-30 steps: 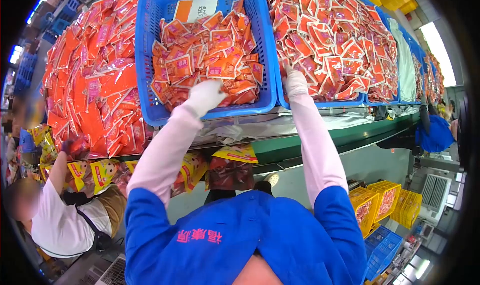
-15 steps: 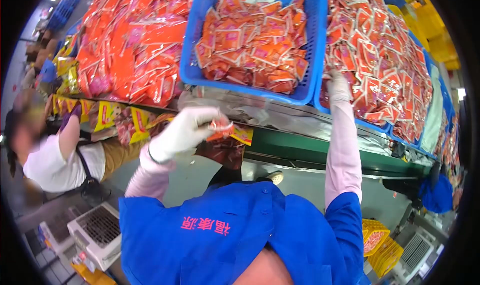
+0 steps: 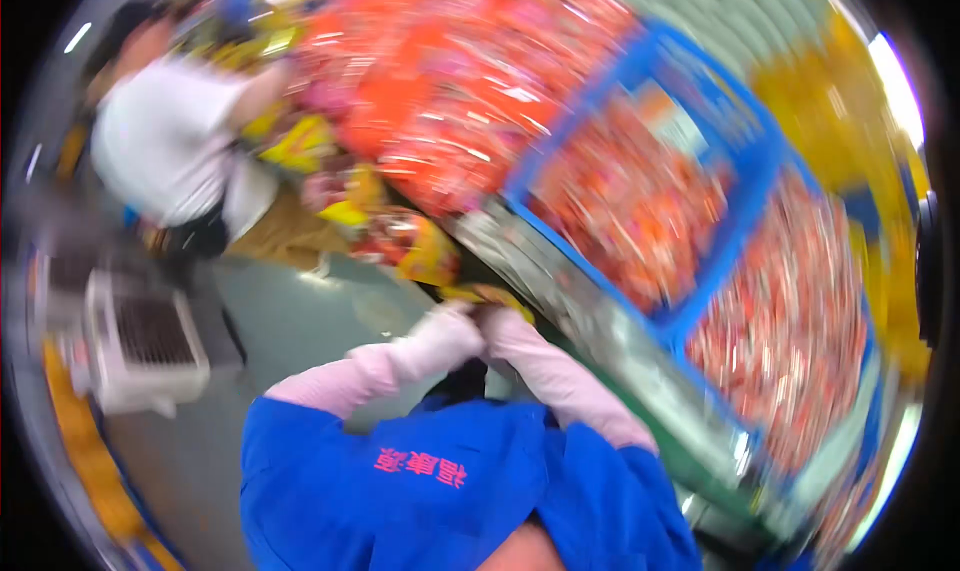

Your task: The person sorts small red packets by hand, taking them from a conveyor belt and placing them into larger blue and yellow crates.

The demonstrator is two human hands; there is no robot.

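My left hand, in a white glove, is in front of my body at the bench edge. My right hand is right beside it, and the two appear to meet. Just beyond them is a yellow bag, near or touching the fingers. Motion blur smears the fingers of both hands, so what they hold cannot be made out. A yellow and red bag lies further to the left along the edge. Up and to the right is a blue crate of small orange-red packets.
A heap of red packets covers the bench on the left. Another blue-edged crate of packets is at right. A person in a white shirt works at left. A white slatted box stands on the floor behind.
The view has swung round to the left. My right hand has left the packets in the right crate and come beside my left hand, which earlier held a small red packet.
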